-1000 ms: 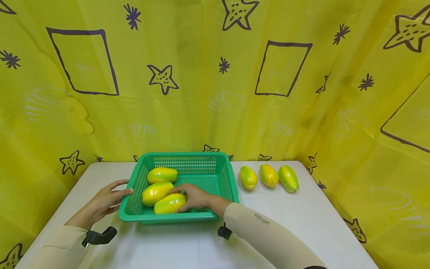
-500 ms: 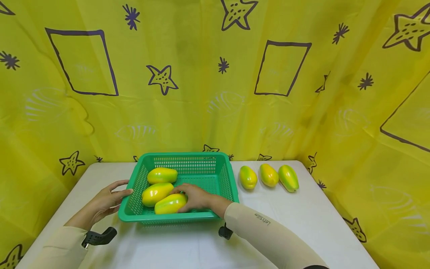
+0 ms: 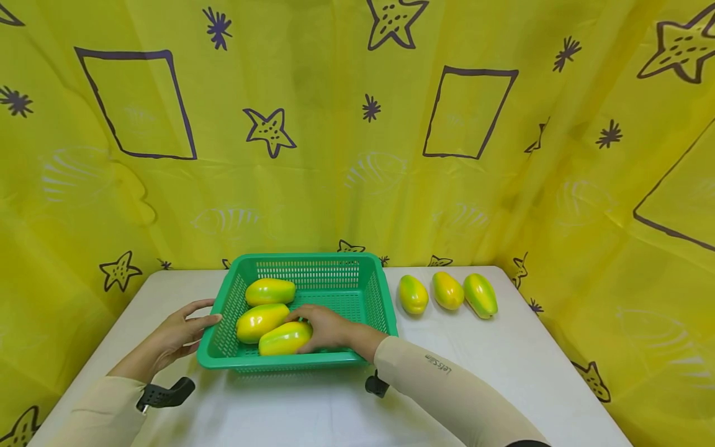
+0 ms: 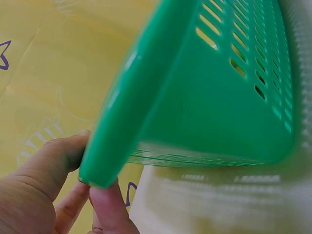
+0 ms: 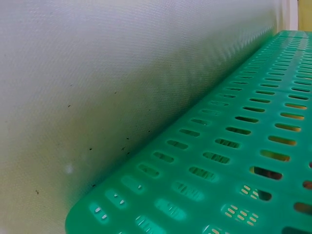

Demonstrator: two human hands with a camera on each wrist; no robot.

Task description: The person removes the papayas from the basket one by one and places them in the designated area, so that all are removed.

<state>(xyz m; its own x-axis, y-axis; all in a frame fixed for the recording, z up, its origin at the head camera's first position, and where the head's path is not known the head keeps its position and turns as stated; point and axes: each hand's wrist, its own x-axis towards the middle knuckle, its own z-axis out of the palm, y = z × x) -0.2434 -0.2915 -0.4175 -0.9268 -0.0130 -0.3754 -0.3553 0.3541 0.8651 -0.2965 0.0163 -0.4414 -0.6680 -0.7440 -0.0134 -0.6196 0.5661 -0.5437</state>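
Note:
A green slotted plastic basket (image 3: 301,361) stands on the white table. Three yellow-green papayas lie in its left half: a back papaya (image 3: 270,291), a middle papaya (image 3: 261,323) and a front papaya (image 3: 285,339). My right hand (image 3: 326,328) reaches over the front rim and grips the front papaya by its right end. In the right wrist view the basket wall (image 5: 234,146) hides that hand. My left hand (image 3: 177,332) pinches the basket's left rim; the left wrist view shows thumb and fingers on either side of the rim (image 4: 122,112).
Right of the basket, three more papayas lie in a row on the table: a left one (image 3: 413,295), a middle one (image 3: 447,291) and a right one (image 3: 480,296). A yellow patterned curtain (image 3: 324,186) hangs behind the table and along both sides.
The front papaya has shifted very slightly to the right along with my right hand. My left hand keeps its place on the rim.

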